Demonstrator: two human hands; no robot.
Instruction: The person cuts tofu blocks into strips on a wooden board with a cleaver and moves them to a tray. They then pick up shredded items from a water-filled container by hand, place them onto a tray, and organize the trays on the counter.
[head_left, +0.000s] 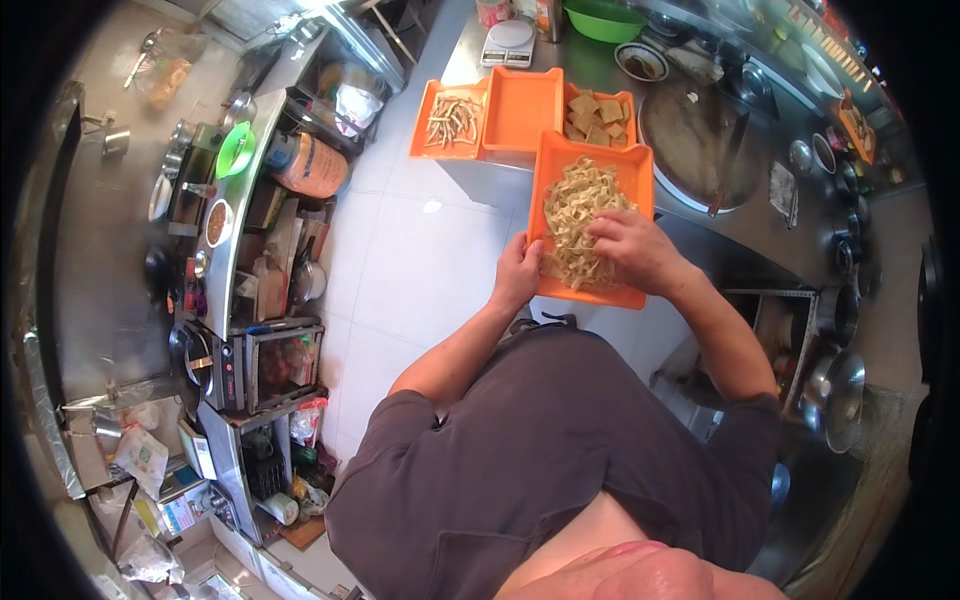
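Observation:
My left hand (519, 271) grips the left edge of an orange plastic tray (636, 169) in front of my body. Pale, flat strips of food (581, 202), like tofu strips or noodles, lie heaped in this tray. The fingers of my right hand (636, 247) are bent into the right side of the heap; whether they pinch any strips is hidden. Beyond it, on the steel counter's edge, stand an orange tray (523, 112) with nothing in it, one to its left with thin pale strips (452, 120), and one to its right with brown square pieces (598, 112).
A round griddle or board (694, 142) with a long tool (731, 165) across it lies right of the trays. Farther back are a kitchen scale (509, 43), a patterned bowl (642, 61) and a green basin (606, 19). A steel shelf (238, 225) holding bowls stands to the left.

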